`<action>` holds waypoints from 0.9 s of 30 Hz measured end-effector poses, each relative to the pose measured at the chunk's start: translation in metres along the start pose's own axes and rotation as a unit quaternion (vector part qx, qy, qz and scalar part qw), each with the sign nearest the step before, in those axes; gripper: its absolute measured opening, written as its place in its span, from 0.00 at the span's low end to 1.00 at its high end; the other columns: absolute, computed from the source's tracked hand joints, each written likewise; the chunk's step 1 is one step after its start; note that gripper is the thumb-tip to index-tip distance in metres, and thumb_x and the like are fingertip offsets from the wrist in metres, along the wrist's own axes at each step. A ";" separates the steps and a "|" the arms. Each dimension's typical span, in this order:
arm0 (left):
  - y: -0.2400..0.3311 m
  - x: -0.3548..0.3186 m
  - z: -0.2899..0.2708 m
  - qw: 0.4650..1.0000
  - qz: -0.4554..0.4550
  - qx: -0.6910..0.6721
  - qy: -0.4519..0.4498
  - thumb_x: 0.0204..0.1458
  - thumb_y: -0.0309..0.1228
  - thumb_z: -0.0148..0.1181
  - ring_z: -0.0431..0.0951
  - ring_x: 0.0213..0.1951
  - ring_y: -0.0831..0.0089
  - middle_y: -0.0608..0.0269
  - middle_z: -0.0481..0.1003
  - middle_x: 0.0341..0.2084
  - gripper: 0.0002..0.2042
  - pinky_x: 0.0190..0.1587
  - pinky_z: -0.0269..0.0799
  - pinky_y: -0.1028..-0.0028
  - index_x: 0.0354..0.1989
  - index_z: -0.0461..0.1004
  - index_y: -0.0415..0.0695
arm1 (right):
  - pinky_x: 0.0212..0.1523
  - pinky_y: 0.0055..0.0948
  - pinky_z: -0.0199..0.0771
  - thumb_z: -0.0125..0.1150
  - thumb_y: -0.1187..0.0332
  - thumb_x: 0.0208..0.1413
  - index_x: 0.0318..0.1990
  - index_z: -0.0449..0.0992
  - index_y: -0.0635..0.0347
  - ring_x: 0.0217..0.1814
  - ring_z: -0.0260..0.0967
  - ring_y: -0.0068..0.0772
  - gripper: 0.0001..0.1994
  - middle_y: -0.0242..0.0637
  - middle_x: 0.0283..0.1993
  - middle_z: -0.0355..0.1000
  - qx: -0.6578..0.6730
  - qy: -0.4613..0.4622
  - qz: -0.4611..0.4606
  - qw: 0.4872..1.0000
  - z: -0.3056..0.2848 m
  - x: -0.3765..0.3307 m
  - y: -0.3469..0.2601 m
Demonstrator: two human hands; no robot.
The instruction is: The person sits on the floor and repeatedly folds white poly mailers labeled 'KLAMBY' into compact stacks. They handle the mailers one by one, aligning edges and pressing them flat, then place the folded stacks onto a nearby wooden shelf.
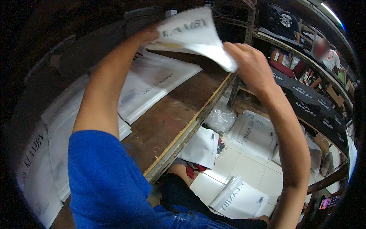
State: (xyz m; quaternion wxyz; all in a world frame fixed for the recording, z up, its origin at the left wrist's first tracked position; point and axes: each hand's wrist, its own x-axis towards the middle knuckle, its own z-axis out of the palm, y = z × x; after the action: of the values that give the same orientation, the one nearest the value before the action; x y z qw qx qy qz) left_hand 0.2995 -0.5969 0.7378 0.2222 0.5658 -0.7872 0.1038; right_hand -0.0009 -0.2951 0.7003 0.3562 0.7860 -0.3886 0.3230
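A white plastic bag (190,32) with dark lettering is held up above the far part of the wooden table (167,110), stretched between my two hands. At its left edge my left hand (150,35) is closed on it, the fingers partly hidden behind the plastic. The bag's right corner is gripped by my right hand (249,63), which is slightly blurred. Just below the raised bag lies a stack of flat white printed bags (154,84). More stacks of bags (36,164) spread along the table's left side.
Beyond the table's rough edge, white bag bundles (253,133) and a clear plastic bundle (221,119) lie on the tiled floor (244,168). Black printed packages (305,101) fill a rack at the right. Another person (331,61) is farther back. A lit phone (329,202) sits lower right.
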 end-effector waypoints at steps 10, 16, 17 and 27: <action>-0.191 -0.108 -0.028 0.968 -0.204 0.119 0.089 0.41 0.29 0.63 0.72 0.54 0.53 0.46 0.72 0.53 0.28 0.57 0.66 0.61 0.56 0.71 0.40 | 0.38 0.41 0.80 0.52 0.69 0.54 0.43 0.73 0.57 0.41 0.77 0.46 0.10 0.43 0.38 0.77 0.078 -0.062 -0.101 0.990 0.067 0.074 -0.093; -0.236 -0.137 -0.043 0.965 -0.227 0.119 0.048 0.38 0.28 0.64 0.69 0.58 0.52 0.44 0.69 0.56 0.33 0.61 0.63 0.62 0.59 0.68 0.39 | 0.33 0.40 0.80 0.54 0.69 0.52 0.33 0.78 0.57 0.34 0.79 0.45 0.07 0.43 0.31 0.78 0.117 -0.049 -0.166 0.978 0.073 0.074 -0.134; -0.241 -0.142 -0.043 0.966 -0.226 0.117 0.032 0.37 0.28 0.65 0.69 0.58 0.51 0.44 0.68 0.57 0.33 0.61 0.62 0.62 0.59 0.68 0.39 | 0.33 0.39 0.80 0.54 0.68 0.52 0.33 0.78 0.56 0.34 0.79 0.44 0.07 0.43 0.31 0.78 0.118 -0.062 -0.178 0.975 0.068 0.075 -0.140; -0.130 -0.187 -0.068 0.961 -0.233 0.098 -0.112 0.31 0.28 0.68 0.70 0.56 0.51 0.44 0.70 0.54 0.36 0.57 0.66 0.63 0.57 0.68 0.38 | 0.46 0.36 0.74 0.55 0.70 0.54 0.40 0.77 0.56 0.38 0.78 0.38 0.08 0.37 0.32 0.79 0.065 -0.254 -0.238 0.935 0.052 0.060 -0.144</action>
State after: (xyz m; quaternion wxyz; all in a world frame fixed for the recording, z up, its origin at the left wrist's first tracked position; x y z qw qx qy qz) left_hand 0.4860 -0.4550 0.6984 0.0943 0.7605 -0.6395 0.0614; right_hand 0.1618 -0.2964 0.6748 0.2603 0.9328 -0.2454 0.0428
